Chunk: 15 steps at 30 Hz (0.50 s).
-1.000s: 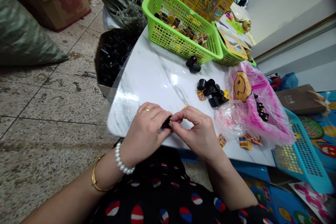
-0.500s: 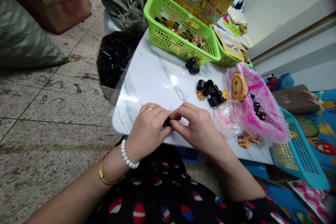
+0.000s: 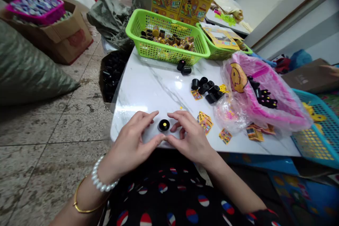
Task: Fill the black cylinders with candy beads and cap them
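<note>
The left hand (image 3: 131,137) and right hand (image 3: 189,137) are open, holding nothing, just beside a small black cylinder (image 3: 164,125) standing upright between them on the marble table (image 3: 137,95). More black cylinders (image 3: 205,88) lie beyond, near a green basket (image 3: 164,39).

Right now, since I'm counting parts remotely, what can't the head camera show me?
Underside of the round black yellow-topped piece: hidden, resting on the white marble table.
Lower black cylinders in the cardboard box: hidden by those above and the table edge.
Blue mesh basket: cut off by the right edge.
Printed cards: print too small to read.
</note>
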Tool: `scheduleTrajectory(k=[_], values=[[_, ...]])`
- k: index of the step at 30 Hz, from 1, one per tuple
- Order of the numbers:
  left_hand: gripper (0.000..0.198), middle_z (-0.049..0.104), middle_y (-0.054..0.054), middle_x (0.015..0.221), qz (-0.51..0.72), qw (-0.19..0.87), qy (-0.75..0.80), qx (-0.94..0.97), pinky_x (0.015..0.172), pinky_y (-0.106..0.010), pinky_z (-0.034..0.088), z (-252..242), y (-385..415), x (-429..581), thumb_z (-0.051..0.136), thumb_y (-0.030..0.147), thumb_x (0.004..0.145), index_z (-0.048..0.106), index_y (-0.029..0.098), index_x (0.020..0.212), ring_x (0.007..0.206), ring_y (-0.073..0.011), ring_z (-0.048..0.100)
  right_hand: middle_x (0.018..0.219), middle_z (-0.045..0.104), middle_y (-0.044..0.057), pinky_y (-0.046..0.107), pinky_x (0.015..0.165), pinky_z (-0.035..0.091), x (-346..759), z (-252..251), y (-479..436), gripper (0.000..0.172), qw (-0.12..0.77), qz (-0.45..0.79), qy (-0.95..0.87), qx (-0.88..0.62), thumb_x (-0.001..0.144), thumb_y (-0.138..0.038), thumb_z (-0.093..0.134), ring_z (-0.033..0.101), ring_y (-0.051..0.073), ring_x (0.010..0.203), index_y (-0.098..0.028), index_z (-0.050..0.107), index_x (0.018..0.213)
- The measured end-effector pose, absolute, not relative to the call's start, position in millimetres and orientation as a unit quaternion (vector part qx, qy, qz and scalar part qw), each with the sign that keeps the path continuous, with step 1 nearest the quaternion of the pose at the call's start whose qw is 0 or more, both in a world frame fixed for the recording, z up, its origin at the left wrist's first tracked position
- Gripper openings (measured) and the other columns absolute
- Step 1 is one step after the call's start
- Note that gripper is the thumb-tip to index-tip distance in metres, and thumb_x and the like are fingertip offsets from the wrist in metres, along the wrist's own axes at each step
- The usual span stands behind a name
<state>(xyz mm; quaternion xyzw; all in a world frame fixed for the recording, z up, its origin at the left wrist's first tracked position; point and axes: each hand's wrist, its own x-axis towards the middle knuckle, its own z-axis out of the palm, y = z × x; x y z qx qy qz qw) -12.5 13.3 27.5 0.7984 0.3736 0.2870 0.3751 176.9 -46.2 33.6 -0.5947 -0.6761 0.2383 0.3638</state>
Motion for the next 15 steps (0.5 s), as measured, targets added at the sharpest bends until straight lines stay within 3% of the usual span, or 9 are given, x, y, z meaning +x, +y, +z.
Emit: scheduleTrajectory(k=[4,8,12,15], values=[[0.028,0.065,-0.005,0.090,0.253,0.484,0.428,0.720,0.066,-0.029,0.048,32.6,22.0,-2.9,0.060,0.041,0.087,0.070,0.020,0.103,0.076,-0.0160,0.059,0.104,0.061,0.006,0.028,0.073,0.051,170.6,18.5,-40.3,0.034,0.387,0.222,-0.683,-0.578,0.081,-0.015,0.065,0.057,0.012,0.075,-0.020,0.061,0.114],[0.025,0.060,0.000,0.070,0.210,0.569,0.443,0.660,0.048,-0.021,0.037,34.5,31.7,10.9,0.066,0.041,0.082,0.063,0.017,0.078,0.057,-0.0098,0.049,0.092,0.062,0.003,0.025,0.074,0.048,170.1,10.4,-37.5,0.025,0.407,0.238,-0.684,-0.556,0.085,-0.014,0.062,0.058,0.013,0.078,-0.018,0.063,0.109],[0.027,0.048,0.007,0.052,0.150,0.672,0.440,0.576,0.039,-0.016,0.023,41.2,39.2,11.8,0.069,0.041,0.080,0.056,0.018,0.080,0.042,-0.0048,0.037,0.091,0.063,0.002,0.025,0.075,0.047,170.6,8.1,-38.8,0.025,0.434,0.246,-0.669,-0.551,0.084,-0.013,0.063,0.057,0.013,0.078,-0.018,0.063,0.109],[0.032,0.060,0.002,0.062,0.110,0.719,0.417,0.546,0.040,-0.016,0.032,47.4,44.3,7.8,0.071,0.043,0.078,0.057,0.016,0.088,0.048,-0.0075,0.049,0.093,0.064,0.003,0.025,0.075,0.047,171.7,7.2,-38.6,0.028,0.442,0.259,-0.659,-0.551,0.084,-0.014,0.063,0.058,0.012,0.075,-0.019,0.063,0.112]])
